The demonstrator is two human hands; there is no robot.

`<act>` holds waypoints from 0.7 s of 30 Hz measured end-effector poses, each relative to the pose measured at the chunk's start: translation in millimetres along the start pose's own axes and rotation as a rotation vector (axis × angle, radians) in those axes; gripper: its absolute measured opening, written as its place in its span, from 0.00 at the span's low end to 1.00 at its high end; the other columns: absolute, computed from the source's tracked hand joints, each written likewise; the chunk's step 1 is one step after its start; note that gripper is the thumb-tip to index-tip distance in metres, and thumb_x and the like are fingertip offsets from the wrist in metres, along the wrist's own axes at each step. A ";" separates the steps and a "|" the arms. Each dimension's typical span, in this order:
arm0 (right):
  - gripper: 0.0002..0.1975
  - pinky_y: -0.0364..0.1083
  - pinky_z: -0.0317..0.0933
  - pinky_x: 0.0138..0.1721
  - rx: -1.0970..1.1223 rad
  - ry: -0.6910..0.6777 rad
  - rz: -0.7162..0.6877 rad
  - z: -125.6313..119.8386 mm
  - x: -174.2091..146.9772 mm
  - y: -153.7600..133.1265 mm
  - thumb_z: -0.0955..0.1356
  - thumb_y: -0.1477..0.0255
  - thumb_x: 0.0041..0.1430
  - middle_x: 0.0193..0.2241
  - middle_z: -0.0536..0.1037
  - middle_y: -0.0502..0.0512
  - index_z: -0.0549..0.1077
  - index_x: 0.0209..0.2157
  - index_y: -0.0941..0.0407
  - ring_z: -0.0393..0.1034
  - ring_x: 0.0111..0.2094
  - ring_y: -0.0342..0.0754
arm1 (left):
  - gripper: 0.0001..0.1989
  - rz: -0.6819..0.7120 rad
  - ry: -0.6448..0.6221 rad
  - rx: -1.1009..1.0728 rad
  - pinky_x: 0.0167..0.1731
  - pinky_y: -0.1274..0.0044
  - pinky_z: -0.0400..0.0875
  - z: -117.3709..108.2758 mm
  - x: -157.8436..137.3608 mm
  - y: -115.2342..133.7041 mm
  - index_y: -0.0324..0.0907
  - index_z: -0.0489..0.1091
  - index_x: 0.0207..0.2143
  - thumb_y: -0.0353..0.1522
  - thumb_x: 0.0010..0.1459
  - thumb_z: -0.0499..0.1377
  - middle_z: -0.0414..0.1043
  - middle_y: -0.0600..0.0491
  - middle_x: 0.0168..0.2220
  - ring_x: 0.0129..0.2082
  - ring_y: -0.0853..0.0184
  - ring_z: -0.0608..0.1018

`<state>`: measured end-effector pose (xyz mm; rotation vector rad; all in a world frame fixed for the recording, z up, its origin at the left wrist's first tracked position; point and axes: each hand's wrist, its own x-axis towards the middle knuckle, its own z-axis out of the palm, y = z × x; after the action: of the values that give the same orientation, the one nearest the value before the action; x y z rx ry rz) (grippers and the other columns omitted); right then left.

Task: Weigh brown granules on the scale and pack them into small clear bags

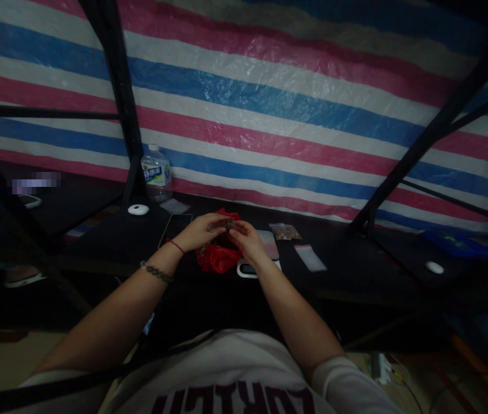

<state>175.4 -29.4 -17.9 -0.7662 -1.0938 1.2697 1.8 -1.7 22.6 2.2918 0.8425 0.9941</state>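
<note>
My left hand (200, 231) and my right hand (246, 238) meet above an open red plastic bag (218, 259). Fingers of both hands are closed on a small clear plastic bag (223, 224) with brown bits showing at it; dim light blurs its details. Dark brown contents show inside the red bag beneath my hands. Partly under my right hand and wrist is a white digital scale (272, 244) with a metal plate. To its right lie a filled zip bag (285, 232) of brown pieces and a flat, pale zip bag (310, 258).
A phone (177, 224) lies left of my hands. Behind it stand a large clear bottle (156, 175) and a white rounded object (138, 210). Black metal posts (125, 98) frame the black table (356, 264). A blue tray-like item (457, 244) sits far right.
</note>
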 end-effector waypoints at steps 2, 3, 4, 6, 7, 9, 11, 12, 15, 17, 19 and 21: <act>0.22 0.47 0.66 0.45 0.007 0.004 0.002 0.3 -1.0 -1.1 0.74 0.71 0.41 0.39 0.76 0.53 0.68 0.40 0.54 0.73 0.39 0.45 | 0.24 0.016 -0.009 0.047 0.51 0.69 0.67 0.2 -0.4 2.7 0.43 0.66 0.55 0.40 0.58 0.55 0.71 0.47 0.53 0.50 0.60 0.73; 0.23 0.47 0.65 0.46 0.012 -0.009 0.001 0.5 -1.7 -1.8 0.74 0.72 0.40 0.39 0.77 0.53 0.68 0.41 0.54 0.73 0.38 0.45 | 0.24 0.020 -0.018 0.064 0.51 0.69 0.67 0.2 -0.9 4.3 0.44 0.64 0.57 0.39 0.58 0.54 0.70 0.47 0.54 0.51 0.60 0.73; 0.24 0.47 0.65 0.46 0.016 -0.035 0.000 0.4 -2.4 -2.8 0.74 0.73 0.40 0.40 0.77 0.53 0.69 0.42 0.54 0.73 0.39 0.45 | 0.25 0.022 -0.033 0.078 0.50 0.69 0.68 0.0 -1.5 5.9 0.44 0.62 0.59 0.39 0.58 0.54 0.70 0.47 0.54 0.51 0.60 0.73; 0.25 0.48 0.65 0.47 0.015 -0.100 0.001 -1.3 -3.2 -5.2 0.74 0.74 0.40 0.42 0.77 0.53 0.70 0.43 0.54 0.72 0.40 0.46 | 0.27 0.019 -0.071 0.095 0.49 0.70 0.69 -1.4 -2.7 8.8 0.44 0.60 0.60 0.38 0.58 0.54 0.70 0.47 0.53 0.49 0.60 0.74; 0.24 0.48 0.65 0.47 0.004 -0.118 0.000 -3.4 -3.0 -6.6 0.74 0.74 0.40 0.42 0.77 0.54 0.70 0.43 0.54 0.72 0.41 0.46 | 0.28 0.016 -0.084 0.098 0.48 0.70 0.69 -2.7 -3.2 9.7 0.44 0.59 0.61 0.38 0.58 0.54 0.70 0.47 0.54 0.49 0.61 0.75; 0.22 0.48 0.65 0.47 -0.037 -0.090 -0.020 -9.9 -1.4 -10.1 0.73 0.73 0.42 0.42 0.77 0.54 0.71 0.43 0.55 0.72 0.40 0.46 | 0.29 -0.003 -0.071 0.094 0.48 0.69 0.70 -6.3 -3.7 10.2 0.43 0.58 0.61 0.38 0.57 0.55 0.69 0.46 0.55 0.49 0.60 0.74; 0.21 0.48 0.65 0.46 -0.113 -0.027 -0.073 -18.5 1.0 -14.3 0.73 0.73 0.43 0.41 0.77 0.54 0.71 0.42 0.55 0.72 0.39 0.46 | 0.29 -0.039 -0.024 0.081 0.49 0.68 0.69 -10.4 -3.6 8.9 0.42 0.59 0.61 0.38 0.56 0.55 0.68 0.46 0.55 0.50 0.59 0.74; 0.21 0.49 0.65 0.47 -0.164 -0.005 -0.103 -22.8 2.0 -16.8 0.73 0.73 0.43 0.41 0.77 0.54 0.71 0.42 0.55 0.72 0.40 0.46 | 0.29 -0.059 -0.006 0.073 0.49 0.67 0.69 -12.3 -3.6 7.9 0.41 0.60 0.60 0.38 0.56 0.55 0.69 0.46 0.55 0.50 0.58 0.73; 0.22 0.49 0.64 0.48 -0.327 0.006 -0.172 -31.6 2.7 -24.2 0.73 0.74 0.42 0.41 0.77 0.55 0.71 0.42 0.56 0.72 0.41 0.47 | 0.26 -0.119 -0.002 0.059 0.49 0.67 0.69 -16.0 -4.2 4.7 0.42 0.66 0.56 0.38 0.54 0.56 0.72 0.47 0.51 0.49 0.58 0.75; 0.21 0.49 0.63 0.49 -0.418 0.006 -0.179 -33.8 1.8 -27.3 0.72 0.74 0.43 0.41 0.77 0.56 0.70 0.43 0.56 0.72 0.41 0.47 | 0.24 -0.151 -0.027 0.082 0.48 0.69 0.70 -17.0 -5.1 3.7 0.43 0.69 0.53 0.38 0.53 0.57 0.75 0.48 0.48 0.46 0.59 0.76; 0.21 0.49 0.64 0.48 -0.465 0.005 -0.177 -35.1 1.3 -27.7 0.72 0.74 0.44 0.42 0.77 0.56 0.70 0.43 0.56 0.72 0.42 0.47 | 0.21 -0.170 -0.062 0.138 0.45 0.71 0.71 -17.0 -5.7 3.8 0.43 0.71 0.50 0.37 0.53 0.57 0.76 0.50 0.46 0.43 0.60 0.77; 0.21 0.49 0.64 0.48 -0.470 -0.017 -0.172 -38.3 2.2 -25.7 0.72 0.73 0.45 0.43 0.77 0.57 0.70 0.44 0.56 0.72 0.42 0.47 | 0.19 -0.172 -0.095 0.212 0.44 0.73 0.71 -16.0 -5.6 5.0 0.44 0.73 0.48 0.36 0.53 0.56 0.77 0.50 0.44 0.41 0.61 0.78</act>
<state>220.2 -27.3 -6.6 -0.9852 -1.4641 0.8824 -11.8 -5.9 33.0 2.3712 1.1297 0.7452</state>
